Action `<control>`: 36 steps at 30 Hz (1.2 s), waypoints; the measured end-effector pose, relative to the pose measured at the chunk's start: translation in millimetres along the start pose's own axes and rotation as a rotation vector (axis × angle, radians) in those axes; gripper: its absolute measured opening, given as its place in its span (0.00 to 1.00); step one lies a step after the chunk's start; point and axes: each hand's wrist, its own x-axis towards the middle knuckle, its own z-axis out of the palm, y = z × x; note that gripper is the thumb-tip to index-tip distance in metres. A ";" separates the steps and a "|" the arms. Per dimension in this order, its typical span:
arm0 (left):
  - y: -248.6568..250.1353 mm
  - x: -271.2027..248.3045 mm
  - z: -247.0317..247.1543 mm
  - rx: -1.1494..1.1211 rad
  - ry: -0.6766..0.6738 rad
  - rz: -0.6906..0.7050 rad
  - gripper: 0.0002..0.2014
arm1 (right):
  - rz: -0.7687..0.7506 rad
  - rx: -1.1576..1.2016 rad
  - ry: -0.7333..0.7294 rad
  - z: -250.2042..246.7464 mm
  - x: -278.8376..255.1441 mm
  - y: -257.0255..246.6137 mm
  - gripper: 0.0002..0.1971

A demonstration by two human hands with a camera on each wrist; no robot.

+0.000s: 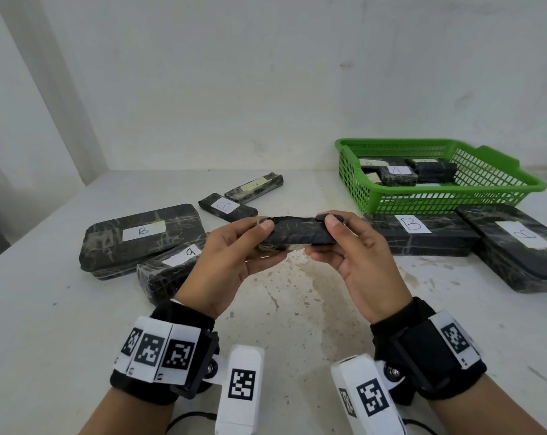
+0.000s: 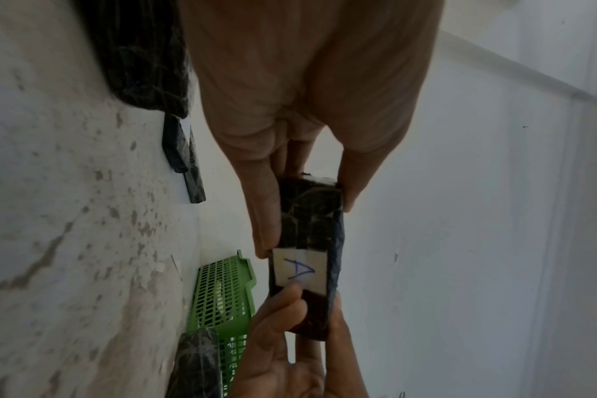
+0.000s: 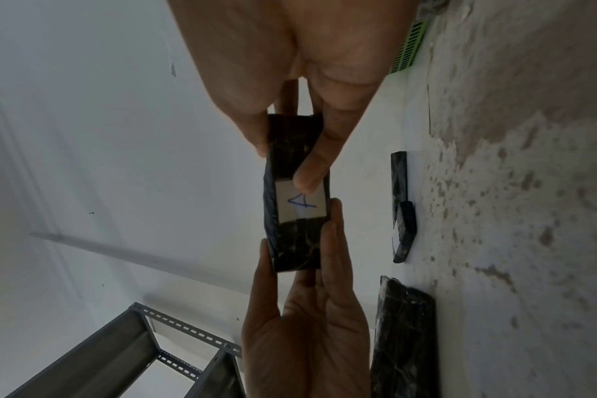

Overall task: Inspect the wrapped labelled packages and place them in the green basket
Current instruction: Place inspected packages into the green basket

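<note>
The left hand (image 1: 225,262) and right hand (image 1: 357,259) each pinch one end of a small black plastic-wrapped package (image 1: 295,235) with a white paper "A" label (image 2: 298,270), held above the table, near the green perforated plastic basket (image 1: 504,189) and clear of it.
</note>
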 end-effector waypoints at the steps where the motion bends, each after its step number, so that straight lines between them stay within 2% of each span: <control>1: 0.0 0.1 -0.2 0.006 0.001 0.007 0.24 | 0.003 0.000 -0.007 -0.8 0.4 0.4 0.13; 6: -0.5 1.6 -3.8 0.021 -0.013 0.005 0.17 | 0.043 0.033 -0.036 -1.8 1.4 2.3 0.19; 10: -0.5 1.7 -4.4 -0.010 -0.056 0.001 0.22 | -0.060 -0.080 0.008 -4.6 2.3 8.9 0.08; 13: 3.3 1.0 -1.9 -0.050 -0.039 -0.043 0.25 | -0.075 -0.122 -0.036 -6.7 1.0 8.5 0.09; 17: 1.8 -0.5 0.3 0.008 0.008 -0.006 0.21 | -0.079 -0.193 -0.091 -2.8 -1.6 3.3 0.15; 20: -0.6 0.6 -2.5 0.052 0.034 0.056 0.11 | 0.027 -0.100 -0.071 -1.7 -0.1 0.7 0.25; 23: -1.2 1.1 -5.0 0.066 0.039 0.092 0.11 | 0.108 -0.037 -0.013 -2.8 2.3 -0.2 0.32; 26: -1.1 0.3 -3.4 0.076 0.004 0.094 0.12 | 0.050 -0.071 0.020 -5.1 2.7 1.2 0.23; 29: -0.9 -0.1 -1.7 0.064 -0.021 0.049 0.17 | 0.003 -0.086 0.048 -6.6 2.9 1.5 0.11; 31: -1.6 0.4 -1.9 0.091 -0.011 0.075 0.20 | 0.008 -0.089 0.046 -7.1 2.9 1.2 0.09; 33: -0.2 -0.1 -1.3 0.122 -0.007 0.117 0.17 | 0.033 -0.073 0.035 -6.8 2.7 1.0 0.12; 36: 0.0 -1.6 0.3 0.152 -0.005 0.147 0.12 | 0.097 -0.071 0.004 -3.8 1.0 -1.2 0.23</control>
